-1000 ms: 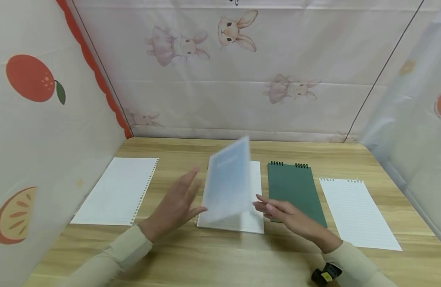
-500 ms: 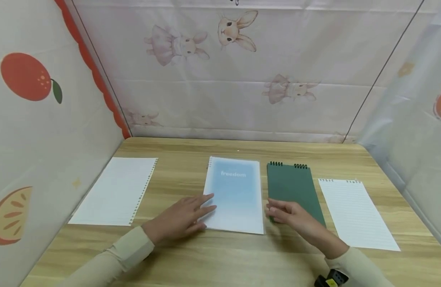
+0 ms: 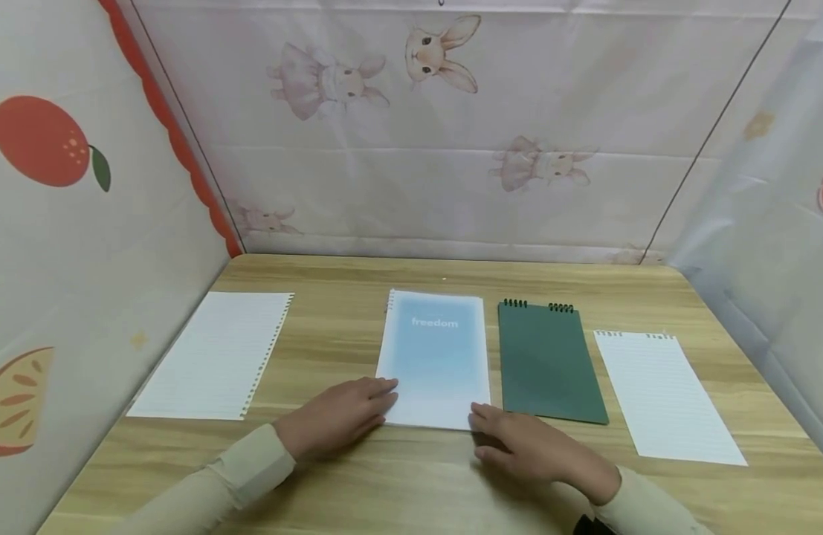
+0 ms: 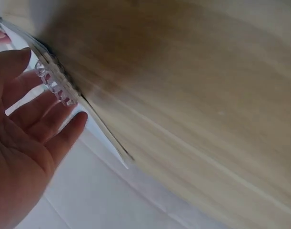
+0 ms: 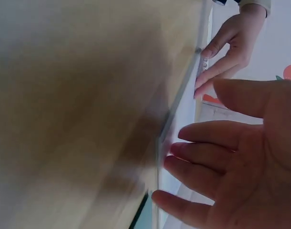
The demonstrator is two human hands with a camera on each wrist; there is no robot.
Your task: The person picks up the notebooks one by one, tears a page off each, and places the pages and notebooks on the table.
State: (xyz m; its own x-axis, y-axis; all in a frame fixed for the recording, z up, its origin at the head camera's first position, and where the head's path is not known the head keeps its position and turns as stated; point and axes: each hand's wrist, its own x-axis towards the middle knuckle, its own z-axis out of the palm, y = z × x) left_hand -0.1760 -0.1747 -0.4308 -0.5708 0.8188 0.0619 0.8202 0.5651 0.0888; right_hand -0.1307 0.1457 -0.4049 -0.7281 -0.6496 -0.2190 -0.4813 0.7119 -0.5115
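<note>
A spiral notebook [image 3: 438, 357] with a pale blue cover reading "freedom" lies closed mid-table. My left hand [image 3: 344, 416] rests its fingertips on the cover's lower left edge. In the left wrist view, its clear coil rings [image 4: 55, 86] pass beside the spread fingers of that hand. At the lower right corner, my right hand [image 3: 534, 444] touches the notebook with extended fingers. The right wrist view shows this palm [image 5: 250, 162] with fingertips at the notebook's edge. A green top-bound notepad [image 3: 550, 364] lies closed just to the right.
A loose perforated sheet [image 3: 213, 357] lies on the left of the wooden table [image 3: 384, 490]. Beyond the green notepad, a smaller lined sheet [image 3: 672, 397] lies on the right. Printed cloth walls [image 3: 411, 200] close off the table's back and sides.
The notebook's cover, raised and swinging a second ago, now lies flat. My left hand has come down to its lower left edge; my right hand has moved toward me to its lower right corner.
</note>
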